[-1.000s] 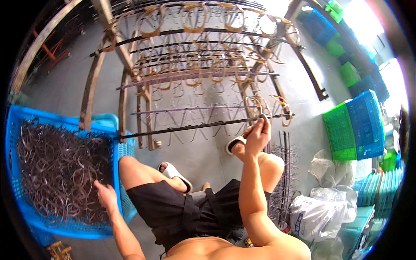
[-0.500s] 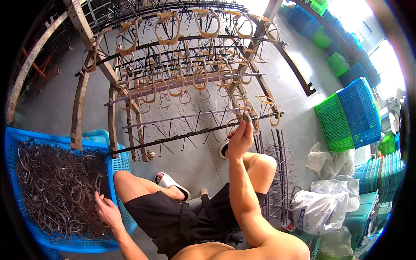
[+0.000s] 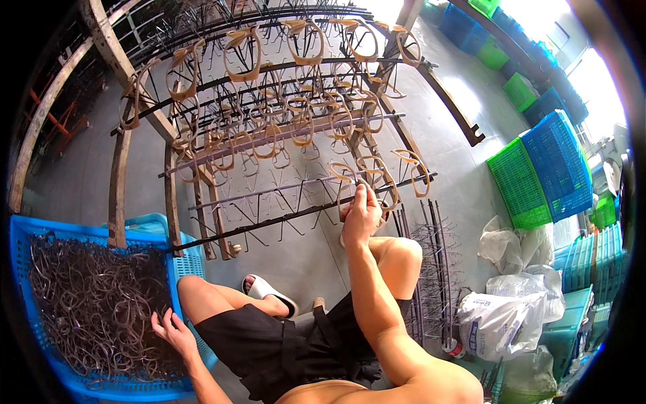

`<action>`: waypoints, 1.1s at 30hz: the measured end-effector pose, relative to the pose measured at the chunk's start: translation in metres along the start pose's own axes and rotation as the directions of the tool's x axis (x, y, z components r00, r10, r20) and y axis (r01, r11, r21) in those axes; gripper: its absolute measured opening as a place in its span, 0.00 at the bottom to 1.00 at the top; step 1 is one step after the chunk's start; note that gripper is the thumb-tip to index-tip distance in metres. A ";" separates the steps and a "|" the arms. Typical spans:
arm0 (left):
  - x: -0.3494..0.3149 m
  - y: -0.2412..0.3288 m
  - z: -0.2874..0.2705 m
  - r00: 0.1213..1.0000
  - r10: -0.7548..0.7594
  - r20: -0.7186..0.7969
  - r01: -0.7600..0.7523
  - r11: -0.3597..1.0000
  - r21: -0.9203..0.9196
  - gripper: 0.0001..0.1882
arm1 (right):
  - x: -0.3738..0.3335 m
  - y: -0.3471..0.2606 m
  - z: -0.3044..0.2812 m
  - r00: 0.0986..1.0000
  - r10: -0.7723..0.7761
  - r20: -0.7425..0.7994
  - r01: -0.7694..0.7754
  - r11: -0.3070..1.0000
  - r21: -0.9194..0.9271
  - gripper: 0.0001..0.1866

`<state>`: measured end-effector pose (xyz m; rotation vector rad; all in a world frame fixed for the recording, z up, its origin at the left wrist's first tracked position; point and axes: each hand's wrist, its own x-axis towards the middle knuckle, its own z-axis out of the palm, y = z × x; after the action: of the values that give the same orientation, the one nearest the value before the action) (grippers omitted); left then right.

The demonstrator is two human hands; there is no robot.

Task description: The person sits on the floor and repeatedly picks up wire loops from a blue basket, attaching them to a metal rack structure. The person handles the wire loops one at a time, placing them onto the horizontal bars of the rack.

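Observation:
My left hand (image 3: pixel 176 337) rests at the right edge of a blue plastic basket (image 3: pixel 94 232), fingers apart and nothing held. Inside the basket lies a tangled heap of dark, shiny curved strips (image 3: pixel 101 303). Out in front, my right hand (image 3: pixel 362 217) is raised to the rack's lowest front bar (image 3: pixel 296 217), finger and thumb pinched together. A tan open loop (image 3: pixel 342 172) hangs at those fingertips, its lower part hidden by the hand. Just right of it, two more tan loops (image 3: pixel 412 167) hang on the same bar. Bare wire hooks stick out along the bar's left part.
A wooden-framed rack (image 3: pixel 151 111) carries several hooked bars with more tan loops. Loose hooked bars (image 3: pixel 437 269) stand right of my knee. Further right are white sacks (image 3: pixel 505 323), stacked teal crates (image 3: pixel 592 262) and green and blue baskets (image 3: pixel 538 168).
My right hand has shifted left along the bar and slightly down, still pinched. My left hand has moved slightly right and down, fingers spreading. The whole view has shifted a little.

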<state>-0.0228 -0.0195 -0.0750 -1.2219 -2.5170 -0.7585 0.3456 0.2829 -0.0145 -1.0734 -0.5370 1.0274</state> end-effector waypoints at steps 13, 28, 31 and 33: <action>0.000 -0.017 0.004 0.917 -0.395 -0.065 0.333 0.843 -0.423 0.20 | -0.006 -0.004 0.011 0.999 0.008 -0.051 -0.011 0.998 -0.060 0.09; 0.006 -0.018 0.012 0.835 -0.521 0.177 0.535 0.694 -0.481 0.22 | -0.016 -0.004 0.011 0.982 0.059 0.181 -0.006 0.960 -0.282 0.12; 0.004 -0.026 0.014 0.871 -0.461 0.172 0.477 0.704 -0.527 0.22 | -0.016 -0.007 0.010 0.979 0.041 0.200 0.032 0.936 -0.351 0.12; 0.003 -0.031 0.015 0.886 -0.431 0.170 0.446 0.693 -0.567 0.21 | -0.013 -0.012 0.006 0.971 0.032 0.236 0.075 0.899 -0.431 0.14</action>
<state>-0.0485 -0.0248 -0.0971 -0.7354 -2.7141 -1.7722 0.3400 0.2735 0.0007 -1.3420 -1.0105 1.0479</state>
